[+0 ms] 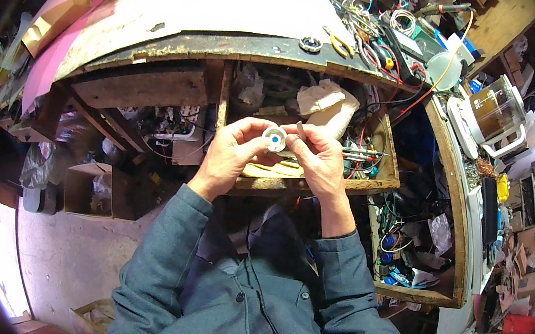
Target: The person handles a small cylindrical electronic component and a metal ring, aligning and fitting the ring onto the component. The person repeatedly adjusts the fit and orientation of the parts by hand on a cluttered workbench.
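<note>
1. A small white round part with a blue centre sits mid-frame, pinched between both hands.
2. The left hand grips its left rim; the right hand grips its right side and a thin stick.
3. Just beyond the hands, an open drawer crammed with wires leaves little room.
4. The worn workbench edge curves across the upper frame.
5. Bare floor opens at lower left.

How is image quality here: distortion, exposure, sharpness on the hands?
Head view: strong fisheye bending of the workbench edge, black vignette at the corners, blown-out daylight at the right and lower-left rim; the left hand, right hand and small white round part are evenly lit and reasonably sharp.
</note>
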`<state>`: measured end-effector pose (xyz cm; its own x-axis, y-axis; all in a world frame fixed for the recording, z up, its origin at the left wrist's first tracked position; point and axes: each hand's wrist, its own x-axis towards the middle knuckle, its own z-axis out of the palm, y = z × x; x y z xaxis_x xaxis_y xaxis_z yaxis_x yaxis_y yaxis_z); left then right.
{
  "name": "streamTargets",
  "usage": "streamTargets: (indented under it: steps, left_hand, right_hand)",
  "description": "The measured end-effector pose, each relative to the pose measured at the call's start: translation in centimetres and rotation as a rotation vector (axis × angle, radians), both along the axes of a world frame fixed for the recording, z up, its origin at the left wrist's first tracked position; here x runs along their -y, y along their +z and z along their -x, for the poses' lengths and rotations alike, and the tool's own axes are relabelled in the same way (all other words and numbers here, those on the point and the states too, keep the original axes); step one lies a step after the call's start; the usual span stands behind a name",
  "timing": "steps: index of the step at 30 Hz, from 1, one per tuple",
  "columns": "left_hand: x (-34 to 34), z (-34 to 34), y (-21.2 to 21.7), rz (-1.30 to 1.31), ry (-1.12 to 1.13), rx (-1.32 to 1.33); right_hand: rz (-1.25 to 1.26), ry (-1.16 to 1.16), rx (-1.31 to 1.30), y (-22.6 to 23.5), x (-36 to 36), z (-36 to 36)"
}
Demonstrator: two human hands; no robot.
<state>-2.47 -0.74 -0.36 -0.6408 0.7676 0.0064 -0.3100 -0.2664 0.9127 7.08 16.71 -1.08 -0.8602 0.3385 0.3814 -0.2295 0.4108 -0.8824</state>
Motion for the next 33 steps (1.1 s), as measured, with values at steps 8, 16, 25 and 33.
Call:
streamTargets:
  steps: [8,16,25,33]
  left_hand:
    - [0.0,-0.1,-0.2,0.046,0.048,-0.062]
    - [-0.4,-0.2,-0.8,-0.039,0.215,-0.066]
    - [-0.4,-0.3,-0.6,-0.020,0.231,-0.099]
    - [-0.4,-0.2,-0.7,-0.011,0.254,-0.076]
  right_hand:
    - [0.048,0.136,0.031,1.7,0.9,-0.5]
    - [0.412,-0.030,0.145,0.5,0.6,0.3]
    - [-0.529,-0.054,0.181,1.5,-2.1,-0.3]
    - [-0.527,-0.042,0.386,4.3,-2.6,-0.8]
